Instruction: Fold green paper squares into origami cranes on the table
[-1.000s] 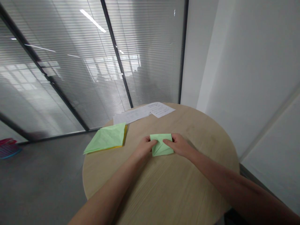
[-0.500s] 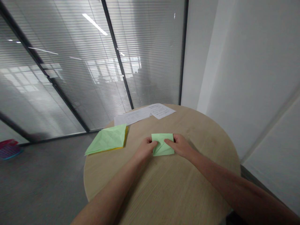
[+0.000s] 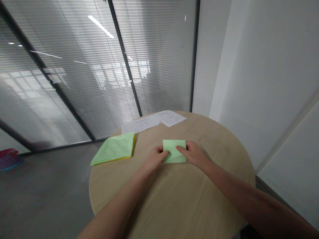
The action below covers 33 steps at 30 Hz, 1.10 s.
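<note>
In the head view, the only one we have, we look down on a round, pale wood-grained table (image 3: 179,192). Near its middle is a small, rectangular piece of folded light green paper (image 3: 175,158), held between our two bare hands. Our left hand (image 3: 156,157) pinches its left edge, the thumb lying on the upper face and the other fingers curled at the side and mostly hidden. Our right hand (image 3: 194,153) pinches the opposite edge, its thumb reaching further in across the green face. We cannot tell whether the folded piece rests on the wood or is lifted just off it.

Towards the left rim, well apart from our hands, we see a larger, creased light green sheet (image 3: 114,148), lying flat with one corner reaching past the table's edge. Bright yellow paper (image 3: 134,146) shows from under it along its right and near sides. Behind these, along the far rim, lie white printed paper sheets (image 3: 142,123), partly overlapping; the print is too small for us to read.

Beyond the table stands a dark-framed glass partition with pale slatted blinds (image 3: 161,73), and on our right a plain white wall (image 3: 271,83). A red and blue openwork basket (image 3: 10,160) sits on the grey floor (image 3: 52,192) at far left.
</note>
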Tool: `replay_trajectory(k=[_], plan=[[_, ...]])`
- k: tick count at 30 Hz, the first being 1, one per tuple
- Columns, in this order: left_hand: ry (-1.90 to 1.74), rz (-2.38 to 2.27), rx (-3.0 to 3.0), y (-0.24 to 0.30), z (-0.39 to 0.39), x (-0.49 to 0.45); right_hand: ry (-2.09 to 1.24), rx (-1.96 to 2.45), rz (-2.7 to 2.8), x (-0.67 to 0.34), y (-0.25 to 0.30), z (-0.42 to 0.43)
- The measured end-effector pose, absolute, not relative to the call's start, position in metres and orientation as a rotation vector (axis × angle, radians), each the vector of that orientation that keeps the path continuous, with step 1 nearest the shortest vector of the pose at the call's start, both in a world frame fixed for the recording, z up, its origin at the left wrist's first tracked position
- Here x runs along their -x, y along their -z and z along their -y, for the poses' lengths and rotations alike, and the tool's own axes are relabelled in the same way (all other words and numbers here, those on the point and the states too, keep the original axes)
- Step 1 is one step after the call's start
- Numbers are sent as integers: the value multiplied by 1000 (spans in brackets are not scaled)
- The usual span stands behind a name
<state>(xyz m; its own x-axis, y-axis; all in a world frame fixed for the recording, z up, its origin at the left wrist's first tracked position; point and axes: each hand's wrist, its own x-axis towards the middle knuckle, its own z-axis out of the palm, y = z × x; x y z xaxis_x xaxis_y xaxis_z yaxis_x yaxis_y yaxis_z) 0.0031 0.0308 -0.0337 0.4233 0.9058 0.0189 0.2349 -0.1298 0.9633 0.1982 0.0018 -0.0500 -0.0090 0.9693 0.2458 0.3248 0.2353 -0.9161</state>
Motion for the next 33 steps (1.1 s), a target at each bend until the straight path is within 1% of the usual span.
replay_trajectory(k=[5,10,13,19,24,28,30,33], plan=[[-814,-989,-1620,34,-32,-5,-825,1244,1493,-199,48,-2],[-719,-1061,-1688,39,-36,-2,-789,1256,1426,-204,49,-5],[-748,-1063,-1727,41,-37,-1,-774,1260,1401,-207,50,-7],[-818,-1052,-1599,40,-35,-3,-757,1238,1374,-209,50,-8],[-756,-1070,-1488,36,-33,0,-752,1224,1334,-216,49,-12],[-853,-986,-1413,28,-30,3,-764,1198,1251,-222,51,-18],[-871,-937,-1458,26,-30,2,-795,1198,1241,-221,54,-20],[-797,-927,-1581,28,-30,-1,-840,1192,1266,-216,58,-20]])
